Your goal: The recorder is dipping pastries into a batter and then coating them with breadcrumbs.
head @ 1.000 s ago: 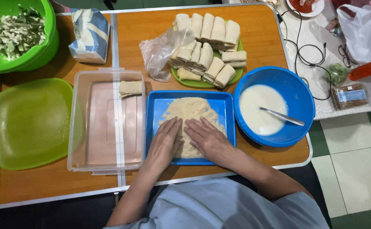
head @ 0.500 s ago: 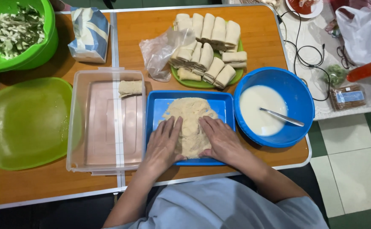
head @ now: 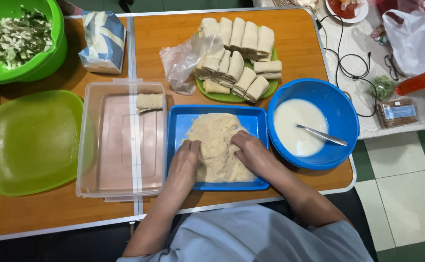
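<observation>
While both hands press into the crumbs (head: 217,145) in the blue tray (head: 178,121), the left hand (head: 185,157) and right hand (head: 251,153) curl around something buried there. I cannot tell what they hold. One coated roll (head: 149,102) lies in the clear box (head: 120,189) beside the tray, close for easy reach.

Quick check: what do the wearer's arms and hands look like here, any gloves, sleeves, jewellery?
Both hands are bare, no gloves: left hand, right hand. Forearms are uncovered down to the bottom of the frame. No watch, rings or bracelets show. A light grey-blue shirt covers the torso; where its sleeves end cannot be made out.
</observation>
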